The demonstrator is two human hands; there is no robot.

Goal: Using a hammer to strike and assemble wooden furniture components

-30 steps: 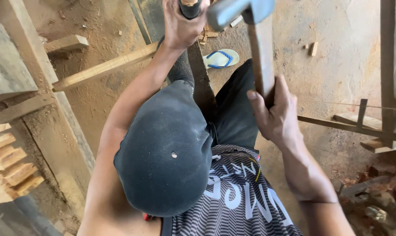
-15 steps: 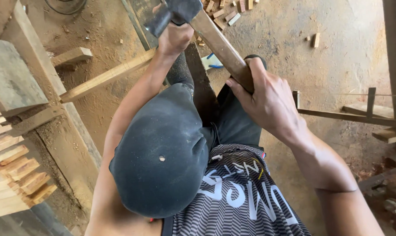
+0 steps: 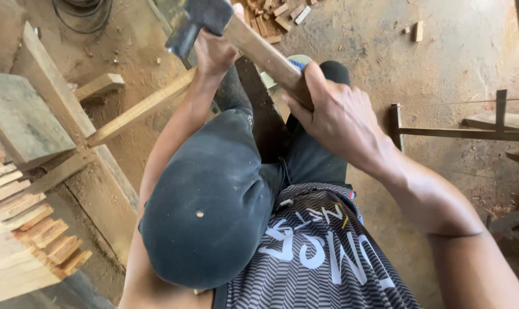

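Hammer (image 3: 253, 43), dark steel head, pale wooden handle, tilted, head up-left

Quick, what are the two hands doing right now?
Left hand: closed on something hidden under the hammer head; what, cannot be told.
Right hand: closed around the hammer's wooden handle.

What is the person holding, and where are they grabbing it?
The right hand holds a hammer by its wooden handle, near the end away from the dark metal head. The left hand sits under the hammer head; what it grips is hidden.
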